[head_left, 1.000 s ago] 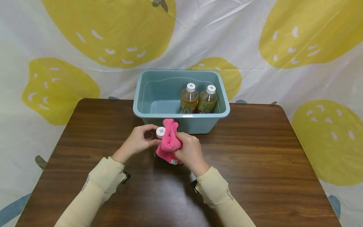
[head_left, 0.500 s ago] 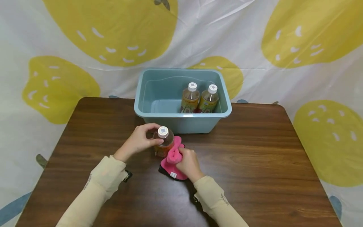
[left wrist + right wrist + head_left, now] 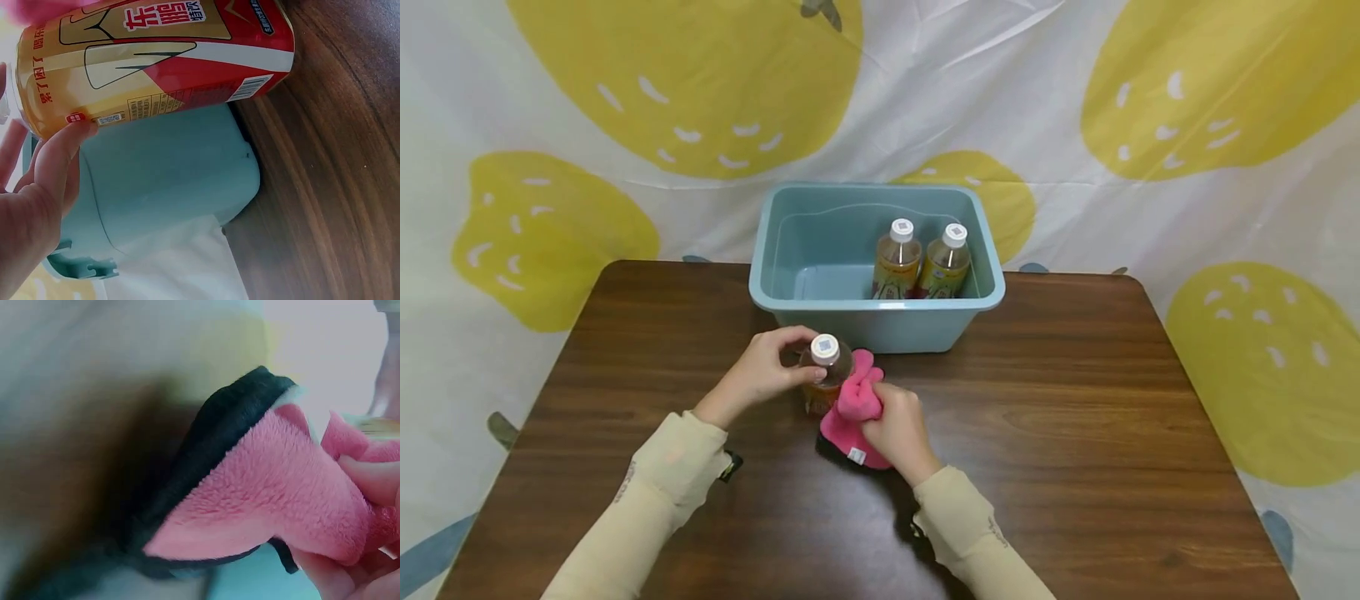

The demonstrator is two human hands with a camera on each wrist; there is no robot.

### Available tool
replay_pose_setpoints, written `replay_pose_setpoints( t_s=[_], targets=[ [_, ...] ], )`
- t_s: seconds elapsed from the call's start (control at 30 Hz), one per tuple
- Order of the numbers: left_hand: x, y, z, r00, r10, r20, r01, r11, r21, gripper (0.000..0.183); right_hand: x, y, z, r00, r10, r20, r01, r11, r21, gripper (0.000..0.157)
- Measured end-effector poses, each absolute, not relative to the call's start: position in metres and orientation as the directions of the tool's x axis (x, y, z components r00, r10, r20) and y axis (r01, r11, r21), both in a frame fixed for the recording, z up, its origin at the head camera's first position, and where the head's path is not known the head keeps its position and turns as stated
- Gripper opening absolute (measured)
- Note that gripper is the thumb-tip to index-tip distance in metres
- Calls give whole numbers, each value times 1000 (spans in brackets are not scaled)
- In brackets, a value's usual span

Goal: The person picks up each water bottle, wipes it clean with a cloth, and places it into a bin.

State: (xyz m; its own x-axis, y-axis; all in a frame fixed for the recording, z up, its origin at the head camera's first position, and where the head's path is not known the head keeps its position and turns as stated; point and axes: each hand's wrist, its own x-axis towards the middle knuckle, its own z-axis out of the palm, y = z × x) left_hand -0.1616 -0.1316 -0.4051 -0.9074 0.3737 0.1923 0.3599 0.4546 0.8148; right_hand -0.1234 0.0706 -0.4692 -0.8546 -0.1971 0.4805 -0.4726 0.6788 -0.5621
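A drink bottle [image 3: 842, 365] with a white cap stands on the table; its gold and red label [image 3: 181, 56] shows large in the left wrist view. My left hand [image 3: 760, 372] holds it around the shoulder, thumb in front and fingers behind. Bunched in my right hand [image 3: 901, 429] is a fluffy pink cloth [image 3: 859, 398] with black edging and a small white tag. The cloth lies against the right side of the bottle and covers part of it. In the right wrist view, fingers [image 3: 375, 478] pinch the gathered cloth.
Just behind the bottle stands a blue-green plastic tub [image 3: 880, 325]. Two similar capped bottles, one on the left [image 3: 897, 262] and one on the right [image 3: 946, 265], stand in its right half. A patterned curtain [image 3: 700, 225] hangs behind the dark wooden table [image 3: 1060, 400].
The pink cloth and right hand have moved down along the bottle towards me, then slightly back up, uncovering the bottle's shoulder. The left hand keeps its hold with little movement.
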Motion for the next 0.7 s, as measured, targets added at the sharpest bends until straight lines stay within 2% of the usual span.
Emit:
replay_pose_setpoints(
  t_s=[0.13, 0.27, 0.47, 0.7],
  targets=[
    [-161, -132, -404, -910, 372, 184, 350, 449, 822, 34, -123, 69, -444, -783, -192, 592, -551, 654, -518, 17],
    [-161, -131, -405, -911, 377, 168, 337, 444, 830, 33, -125, 68, -420, -750, -221, 623, -594, 640, -488, 13],
    [-161, -131, -407, -907, 395, 149, 332, 448, 830, 32, -127, 64, -403, -752, -277, 598, -608, 642, -467, 14],
    [-161, -130, -408, -914, 377, 149, 318, 440, 840, 34, -126, 67, -414, -780, -250, 573, -577, 642, -505, 16]
  ],
)
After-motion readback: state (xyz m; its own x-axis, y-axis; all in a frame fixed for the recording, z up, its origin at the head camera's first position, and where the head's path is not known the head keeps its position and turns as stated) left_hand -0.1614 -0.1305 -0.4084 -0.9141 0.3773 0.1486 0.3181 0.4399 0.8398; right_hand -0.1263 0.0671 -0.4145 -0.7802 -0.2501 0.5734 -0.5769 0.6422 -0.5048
